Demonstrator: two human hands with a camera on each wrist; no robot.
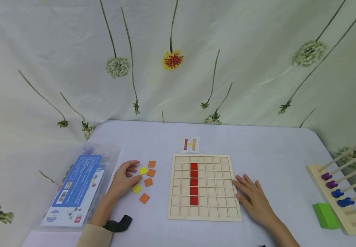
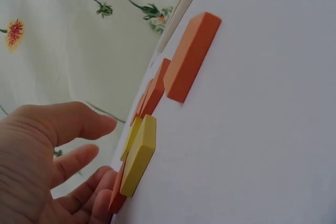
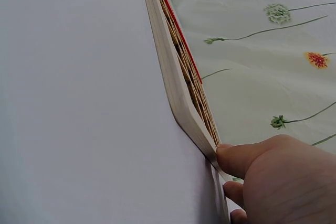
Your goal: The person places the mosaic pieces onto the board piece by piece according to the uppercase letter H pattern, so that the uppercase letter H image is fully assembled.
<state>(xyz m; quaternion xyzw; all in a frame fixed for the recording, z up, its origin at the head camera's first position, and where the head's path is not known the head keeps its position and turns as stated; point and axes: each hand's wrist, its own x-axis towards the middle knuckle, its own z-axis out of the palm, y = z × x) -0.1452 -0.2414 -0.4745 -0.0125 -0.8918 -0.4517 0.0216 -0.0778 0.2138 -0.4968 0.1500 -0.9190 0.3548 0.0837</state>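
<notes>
My left hand (image 1: 124, 178) hovers low beside several small orange tiles (image 1: 148, 181) and two yellow tiles (image 1: 136, 188). In the left wrist view its thumb and index finger are apart with nothing between them. The lower fingers are close to another orange tile (image 2: 117, 191), partly hidden behind the near yellow tile (image 2: 140, 158); contact cannot be made out. A wooden grid board (image 1: 214, 212) bears a column of red tiles (image 1: 194, 181). My right hand (image 1: 253, 199) rests at the board's right edge, fingers loosely extended, the thumb touching the rim (image 3: 197, 129) in the right wrist view.
Behind the board lies a pattern card (image 1: 188, 144) showing coloured columns. A clear case with a blue label (image 1: 77, 181) lies at the left. On the right are a wooden peg rack with beads (image 1: 332, 199) and a green block (image 1: 326, 216). Flowered cloth (image 1: 242, 61) hangs behind.
</notes>
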